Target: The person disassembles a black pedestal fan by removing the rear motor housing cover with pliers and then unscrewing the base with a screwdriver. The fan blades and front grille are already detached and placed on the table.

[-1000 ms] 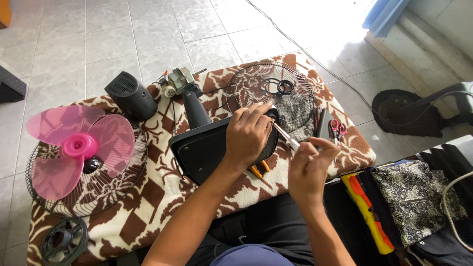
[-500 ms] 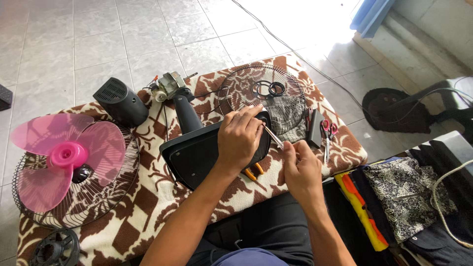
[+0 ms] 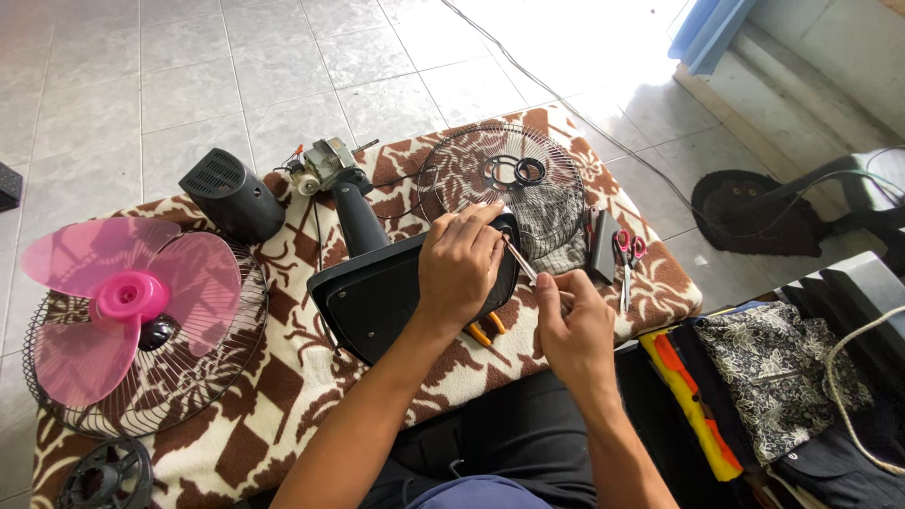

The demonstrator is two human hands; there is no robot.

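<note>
The left hand [image 3: 460,266] lies palm-down on the black fan base [image 3: 396,292], fingers curled over its far edge, pressing the tilted base so it stays put on the brown-and-white patterned blanket [image 3: 283,396]. The right hand [image 3: 573,325] is closed around the handle of a screwdriver [image 3: 520,264], whose thin shaft runs up and left from the fist to the base's edge, just beside the left fingertips; the tip itself is hidden by those fingers, so I cannot tell what it bears on. The grip looks set for turning while the other hand steadies the work.

Beyond the left hand, the base's black neck rises to the bare fan motor [image 3: 323,165], and left of that the black motor cover [image 3: 231,195] stands apart. Far to the left of both hands, the pink fan blade [image 3: 123,297] rests in a wire grille [image 3: 189,377]. The other wire grille [image 3: 528,184] lies flat just past the fingertips, with black rings on its middle. Right of the right hand, red-handled scissors [image 3: 627,254] lie within easy reach, and orange-handled pliers [image 3: 485,330] poke out between the hands, under the base.
</note>
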